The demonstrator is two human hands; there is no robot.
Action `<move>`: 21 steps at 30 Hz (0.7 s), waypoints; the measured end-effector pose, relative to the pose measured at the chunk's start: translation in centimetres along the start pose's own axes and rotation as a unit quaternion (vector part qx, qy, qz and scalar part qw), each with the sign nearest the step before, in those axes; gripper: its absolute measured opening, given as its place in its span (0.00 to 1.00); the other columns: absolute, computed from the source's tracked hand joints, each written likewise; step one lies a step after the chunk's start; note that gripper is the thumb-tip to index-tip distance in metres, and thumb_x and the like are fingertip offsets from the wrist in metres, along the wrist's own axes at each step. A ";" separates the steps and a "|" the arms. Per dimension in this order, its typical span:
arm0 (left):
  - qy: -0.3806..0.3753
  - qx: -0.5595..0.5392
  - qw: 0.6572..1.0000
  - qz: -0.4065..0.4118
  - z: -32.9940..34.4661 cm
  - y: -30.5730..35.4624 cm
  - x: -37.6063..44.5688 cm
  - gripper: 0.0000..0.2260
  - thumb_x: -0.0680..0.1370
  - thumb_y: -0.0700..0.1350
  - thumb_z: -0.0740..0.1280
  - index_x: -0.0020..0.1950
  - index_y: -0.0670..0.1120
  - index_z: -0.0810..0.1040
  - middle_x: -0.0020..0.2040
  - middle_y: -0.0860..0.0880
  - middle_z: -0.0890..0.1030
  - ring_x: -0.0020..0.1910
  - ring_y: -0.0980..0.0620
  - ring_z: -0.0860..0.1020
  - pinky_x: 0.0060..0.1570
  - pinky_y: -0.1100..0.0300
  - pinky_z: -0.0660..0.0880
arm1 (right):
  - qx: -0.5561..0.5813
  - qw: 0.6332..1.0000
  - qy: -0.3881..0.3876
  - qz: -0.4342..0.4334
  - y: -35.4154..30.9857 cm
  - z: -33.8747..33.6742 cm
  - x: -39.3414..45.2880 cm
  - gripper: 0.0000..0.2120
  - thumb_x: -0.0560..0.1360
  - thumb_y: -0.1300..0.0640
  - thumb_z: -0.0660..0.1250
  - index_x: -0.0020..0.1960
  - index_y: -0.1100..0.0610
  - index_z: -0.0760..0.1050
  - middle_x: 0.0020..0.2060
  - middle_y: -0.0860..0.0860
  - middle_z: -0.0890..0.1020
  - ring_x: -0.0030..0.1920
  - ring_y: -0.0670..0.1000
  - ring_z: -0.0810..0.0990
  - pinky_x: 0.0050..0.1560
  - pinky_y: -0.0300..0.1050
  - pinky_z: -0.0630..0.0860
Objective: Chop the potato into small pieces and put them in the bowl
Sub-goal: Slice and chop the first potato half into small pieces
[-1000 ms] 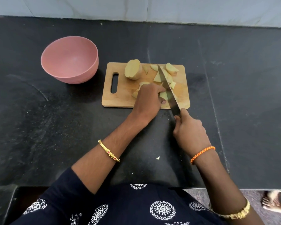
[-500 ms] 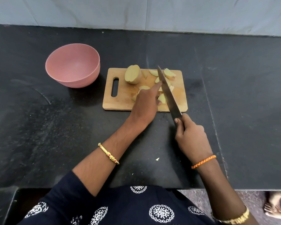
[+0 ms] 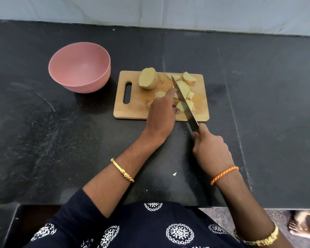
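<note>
A wooden cutting board lies on the black counter. A large potato half stands at its far side, with several cut potato pieces spread to its right. My left hand presses down on a potato piece near the board's front. My right hand grips the handle of a knife, whose blade lies across that piece, tip pointing away from me. The pink bowl stands to the left of the board with nothing visible in it.
A small potato scrap lies on the counter between my forearms. A tiled wall runs behind the counter. The counter's front edge is just below my arms, and a bare foot shows on the floor at lower right.
The knife blade lifted and came down again on the piece under my left hand. My left hand's fingers shifted slightly on the potato. The camera view moved a little.
</note>
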State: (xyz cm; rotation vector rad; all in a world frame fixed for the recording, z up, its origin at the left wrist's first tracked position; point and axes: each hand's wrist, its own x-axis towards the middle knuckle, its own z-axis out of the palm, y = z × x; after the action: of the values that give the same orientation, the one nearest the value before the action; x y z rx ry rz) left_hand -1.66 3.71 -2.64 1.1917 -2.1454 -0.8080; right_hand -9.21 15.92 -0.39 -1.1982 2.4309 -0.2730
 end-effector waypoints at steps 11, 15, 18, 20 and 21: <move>-0.002 0.007 1.000 0.005 -0.2 0.4 -0.1 0.23 0.73 0.36 0.70 0.67 0.43 0.71 0.46 0.44 0.83 0.48 0.49 0.80 0.51 0.53 0.78 | 0.097 0.990 0.082 -0.060 0.9 -0.1 0.6 0.10 0.81 0.49 0.54 0.44 0.54 0.62 0.31 0.59 0.74 0.33 0.64 0.74 0.33 0.51 0.72; 0.010 0.008 1.000 0.003 -0.2 0.5 -0.1 0.21 0.73 0.36 0.71 0.64 0.43 0.72 0.42 0.46 0.82 0.45 0.50 0.80 0.49 0.52 0.78 | 0.069 0.994 0.057 -0.058 0.9 0.4 1.0 0.09 0.81 0.48 0.52 0.45 0.51 0.60 0.34 0.60 0.75 0.36 0.64 0.74 0.35 0.48 0.69; 0.018 0.014 1.000 0.001 -0.1 0.4 -0.2 0.24 0.72 0.37 0.72 0.66 0.44 0.69 0.43 0.46 0.82 0.45 0.50 0.81 0.49 0.52 0.78 | 0.056 0.995 0.049 -0.060 0.8 0.4 1.2 0.08 0.81 0.48 0.52 0.45 0.51 0.60 0.35 0.60 0.75 0.36 0.64 0.74 0.35 0.48 0.69; 0.017 0.018 1.000 0.001 0.0 0.4 -0.2 0.27 0.72 0.37 0.72 0.68 0.44 0.67 0.43 0.46 0.82 0.45 0.50 0.81 0.49 0.52 0.79 | 0.050 0.996 0.045 -0.063 0.8 0.5 1.3 0.08 0.81 0.48 0.52 0.47 0.51 0.62 0.35 0.60 0.75 0.36 0.63 0.75 0.35 0.48 0.70; 0.016 0.019 1.000 0.000 0.1 0.3 -0.1 0.27 0.72 0.37 0.72 0.69 0.44 0.67 0.43 0.46 0.82 0.45 0.50 0.81 0.49 0.52 0.78 | 0.047 0.996 0.041 -0.064 0.9 0.4 1.4 0.09 0.81 0.48 0.52 0.48 0.52 0.63 0.35 0.60 0.76 0.36 0.63 0.75 0.35 0.49 0.71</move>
State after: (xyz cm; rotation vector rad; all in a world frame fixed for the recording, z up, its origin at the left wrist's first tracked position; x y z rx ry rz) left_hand -1.81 3.97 -2.48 1.2154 -2.1430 -0.7464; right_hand -10.41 15.32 -1.50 -1.3273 2.3840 -0.4783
